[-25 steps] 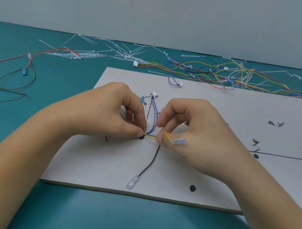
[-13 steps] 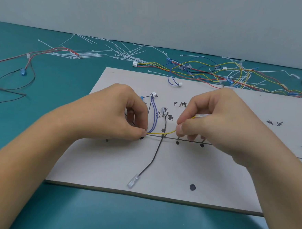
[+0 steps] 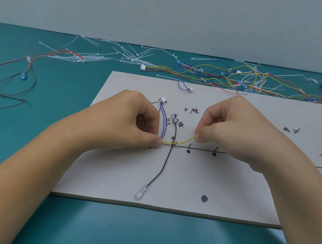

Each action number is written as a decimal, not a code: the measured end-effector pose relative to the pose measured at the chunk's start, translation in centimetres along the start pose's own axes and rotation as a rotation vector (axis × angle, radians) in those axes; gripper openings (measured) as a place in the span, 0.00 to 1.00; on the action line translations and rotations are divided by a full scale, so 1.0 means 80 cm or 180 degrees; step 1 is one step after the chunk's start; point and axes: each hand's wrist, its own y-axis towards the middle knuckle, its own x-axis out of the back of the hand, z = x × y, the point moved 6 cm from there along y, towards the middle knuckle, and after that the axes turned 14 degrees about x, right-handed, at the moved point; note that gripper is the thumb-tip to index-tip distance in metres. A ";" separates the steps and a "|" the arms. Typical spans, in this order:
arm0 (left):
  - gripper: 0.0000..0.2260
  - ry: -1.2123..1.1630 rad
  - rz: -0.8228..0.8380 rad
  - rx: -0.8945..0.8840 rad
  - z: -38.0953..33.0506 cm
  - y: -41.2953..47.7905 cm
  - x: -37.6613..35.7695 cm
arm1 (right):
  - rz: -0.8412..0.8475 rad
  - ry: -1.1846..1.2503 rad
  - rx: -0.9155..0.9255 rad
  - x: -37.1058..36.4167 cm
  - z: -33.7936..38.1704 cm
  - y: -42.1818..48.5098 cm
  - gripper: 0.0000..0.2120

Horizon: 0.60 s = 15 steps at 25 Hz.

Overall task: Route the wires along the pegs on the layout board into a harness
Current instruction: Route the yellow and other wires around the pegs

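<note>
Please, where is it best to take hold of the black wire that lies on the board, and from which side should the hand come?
Probably the bare middle stretch of the black wire, between the drawn line and the clear terminal, pinched from above. There it lies flat on the layout board, apart from both hands. Higher up, the yellow wire crosses over it, held taut between the left hand and right hand.

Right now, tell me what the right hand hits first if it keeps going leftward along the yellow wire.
The right hand, pinching the thin yellow wire, would likely first meet the upright black wire crossing it, then the left hand.
</note>
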 end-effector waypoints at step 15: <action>0.08 0.0010 -0.0159 0.0245 -0.002 0.000 -0.004 | -0.0769 -0.0161 0.0400 -0.003 0.002 0.012 0.08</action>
